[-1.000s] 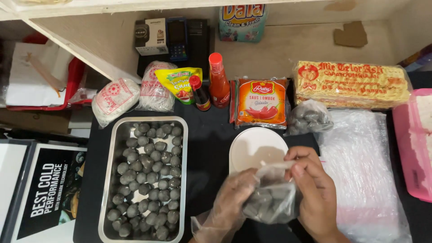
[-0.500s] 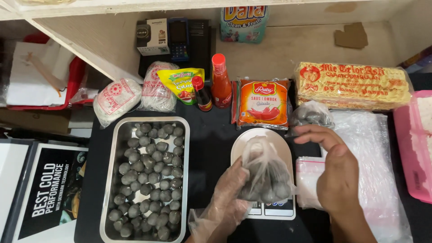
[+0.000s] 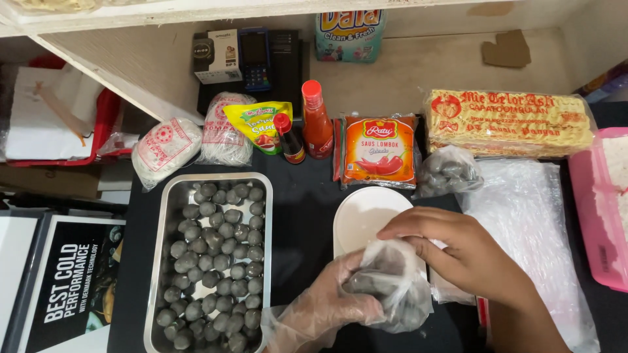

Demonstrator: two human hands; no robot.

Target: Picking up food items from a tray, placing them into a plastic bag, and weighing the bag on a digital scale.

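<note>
My left hand point(image 3: 330, 302), in a thin clear plastic glove, cups a small clear bag of grey meatballs point(image 3: 392, 291) from the left. My bare right hand point(image 3: 461, 252) reaches over from the right and pinches the top of the same bag. The bag hangs over the near end of a white kitchen scale point(image 3: 366, 216). A steel tray point(image 3: 171, 193) full of several loose grey meatballs sits to the left of my hands.
A tied bag of meatballs point(image 3: 448, 171) lies behind the scale. A stack of clear plastic bags point(image 3: 523, 222) lies at right, beside a pink tub point(image 3: 592, 216). Sauce bottles point(image 3: 316, 121), sauce sachets point(image 3: 379, 149), noodle packs point(image 3: 509, 123) and white noodle bundles point(image 3: 167, 145) line the back.
My right hand came back from the plastic bags at right and took hold of the bag's top. The bag dropped lower, off the scale's plate toward me.
</note>
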